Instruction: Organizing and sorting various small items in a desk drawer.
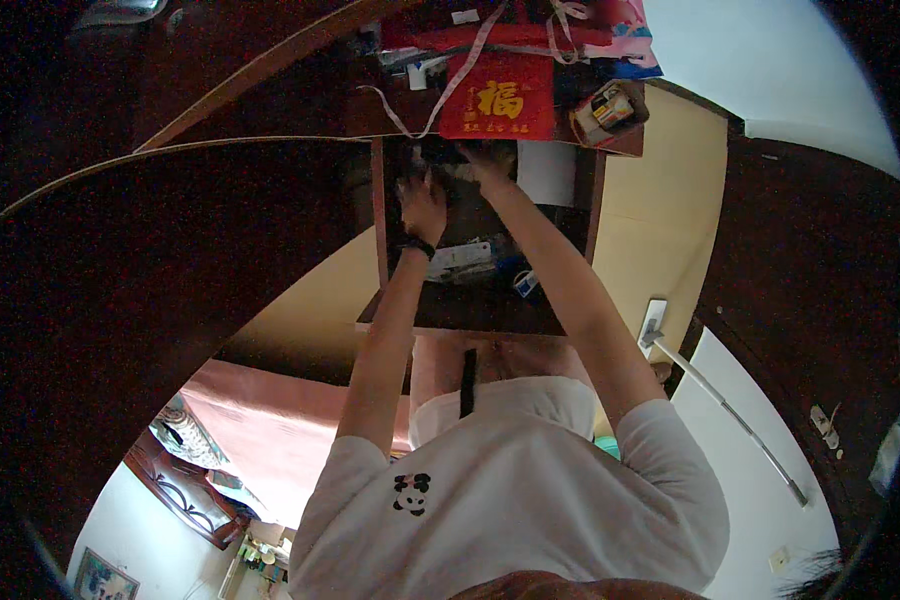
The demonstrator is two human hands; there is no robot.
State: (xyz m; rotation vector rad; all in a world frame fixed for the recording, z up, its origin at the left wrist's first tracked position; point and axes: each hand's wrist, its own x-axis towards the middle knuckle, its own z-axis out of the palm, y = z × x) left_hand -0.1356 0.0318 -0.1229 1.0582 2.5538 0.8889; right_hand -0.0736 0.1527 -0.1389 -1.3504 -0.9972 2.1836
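Both of my arms reach into a pulled-out dark wooden drawer (490, 313). My left hand (425, 208), with a dark band at the wrist, is over the drawer's far left part, its fingers apart. Close to its right is my right hand (486, 168), near the drawer's back; its fingers are lost in shadow, as is anything they touch. A white sheet (548, 172) lies at the far right inside. Nearer me are a pale flat rectangular item (462, 256) and a small blue-and-white item (526, 283).
Above the drawer, the desktop edge carries a red square with gold lettering (500, 95), a pale ribbon (457, 80) and an open box of small things (608, 112). A flat mop (720, 395) leans at the right. A pink-covered bed (270, 420) stands at the lower left.
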